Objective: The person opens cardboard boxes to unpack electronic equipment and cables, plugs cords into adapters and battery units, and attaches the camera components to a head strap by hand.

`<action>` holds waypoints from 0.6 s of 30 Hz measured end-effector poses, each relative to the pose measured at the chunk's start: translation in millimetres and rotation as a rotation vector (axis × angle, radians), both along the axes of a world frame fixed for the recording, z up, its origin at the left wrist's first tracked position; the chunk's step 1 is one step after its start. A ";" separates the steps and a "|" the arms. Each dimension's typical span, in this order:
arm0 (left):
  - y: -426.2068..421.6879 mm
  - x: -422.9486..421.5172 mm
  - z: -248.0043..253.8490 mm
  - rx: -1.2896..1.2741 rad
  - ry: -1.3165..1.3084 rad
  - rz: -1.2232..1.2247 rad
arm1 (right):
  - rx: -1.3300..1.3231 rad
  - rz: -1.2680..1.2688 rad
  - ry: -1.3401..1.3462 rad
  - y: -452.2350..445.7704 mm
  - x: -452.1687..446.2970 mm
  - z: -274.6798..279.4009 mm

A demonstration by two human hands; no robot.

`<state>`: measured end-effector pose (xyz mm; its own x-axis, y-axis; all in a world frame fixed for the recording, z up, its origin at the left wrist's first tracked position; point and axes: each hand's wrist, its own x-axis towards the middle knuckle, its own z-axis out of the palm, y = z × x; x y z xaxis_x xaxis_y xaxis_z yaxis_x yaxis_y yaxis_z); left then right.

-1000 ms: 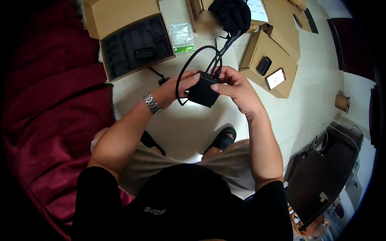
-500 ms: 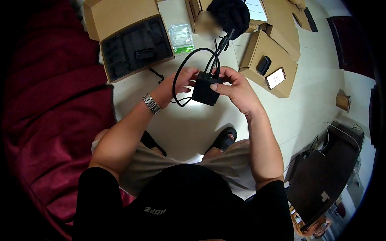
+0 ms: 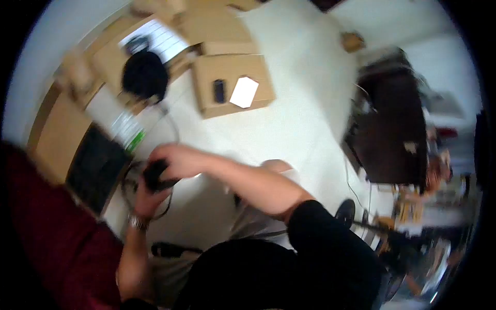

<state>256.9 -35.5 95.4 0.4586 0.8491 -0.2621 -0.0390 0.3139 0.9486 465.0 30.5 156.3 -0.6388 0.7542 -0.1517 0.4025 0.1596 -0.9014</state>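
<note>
A small black box with cables (image 3: 154, 174) is between my two hands, blurred by motion. My left hand (image 3: 148, 201), below a metal watch, is closed around its lower side. From above and to the right, my right hand (image 3: 178, 161) grips the top of the same box, fingers bent over it. Black cable loops hang beside the box and below it, and one thin cable runs up toward a black cloth-like bundle (image 3: 145, 76). Which finger touches which face of the box is too smeared to see.
An open cardboard box with dark foam (image 3: 97, 164) stands at left, beside a clear-and-green packet (image 3: 129, 132). Another carton (image 3: 206, 106) bears a dark oblong item (image 3: 219, 91) and a bright-screened phone (image 3: 244, 92). Dark red fabric (image 3: 57, 248) covers the lower left; dark furniture (image 3: 390, 139) stands right.
My view has swung to the right, so the hands and box appear farther left. My left hand, earlier loosely beside the box, now closes around it; my right hand has shifted over its top.
</note>
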 end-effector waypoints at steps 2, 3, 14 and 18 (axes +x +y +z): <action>-8.8 -0.4 -15.8 -0.072 0.055 0.086 | -0.022 0.038 0.055 -2.1 -5.7 -12.7; -10.7 6.8 -2.0 -0.020 0.086 0.097 | 0.075 0.028 0.002 -6.0 -8.8 -9.6; -7.7 8.6 -32.7 0.172 0.459 0.526 | -0.075 -0.328 0.051 -16.5 -35.6 -24.3; -1.7 -6.4 -66.1 0.256 0.408 0.550 | -0.369 -0.455 0.028 -23.8 -28.4 -9.9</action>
<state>250.5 -37.2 29.3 -0.1439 0.9860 -0.0838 0.2451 0.1176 0.9623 436.6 6.7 146.4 -0.2704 0.8544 -0.4437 0.3320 -0.3499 -0.8760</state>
